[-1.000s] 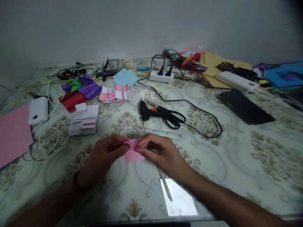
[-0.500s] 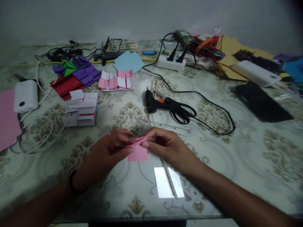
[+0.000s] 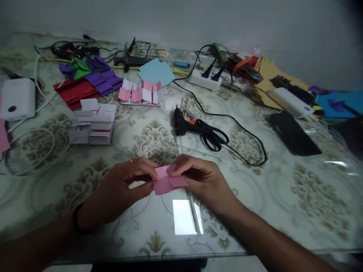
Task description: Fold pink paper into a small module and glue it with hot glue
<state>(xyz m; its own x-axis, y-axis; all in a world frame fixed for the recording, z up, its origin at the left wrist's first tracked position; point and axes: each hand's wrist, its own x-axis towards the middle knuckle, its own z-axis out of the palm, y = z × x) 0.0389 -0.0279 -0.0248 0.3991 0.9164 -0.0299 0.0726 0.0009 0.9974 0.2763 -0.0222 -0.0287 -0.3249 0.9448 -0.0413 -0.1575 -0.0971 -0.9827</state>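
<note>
A small pink sheet of paper (image 3: 164, 183) with creases is held between my two hands, just above the table. My left hand (image 3: 124, 187) pinches its left edge between thumb and fingers. On the other side, my right hand (image 3: 200, 177) grips the right part, fingers on top, where a folded flap sticks out. Beyond the hands lie a black glue gun (image 3: 181, 121) and black-handled scissors (image 3: 214, 136), close together. A clear ruler (image 3: 195, 151) lies flat nearer to my right hand.
Folded white and pink paper pieces (image 3: 95, 122) stand at the left, with another pink-and-white row (image 3: 140, 92) behind. Purple folded paper (image 3: 104, 83), blue sheets (image 3: 157, 71) and a power strip (image 3: 204, 79) lie farther back. A black phone-like slab (image 3: 295, 133) is at the right.
The pink paper has been opened out from its fold and turned, now showing its inner face with a flap at the right. My fingers have shifted along its edges. The view has turned slightly.
</note>
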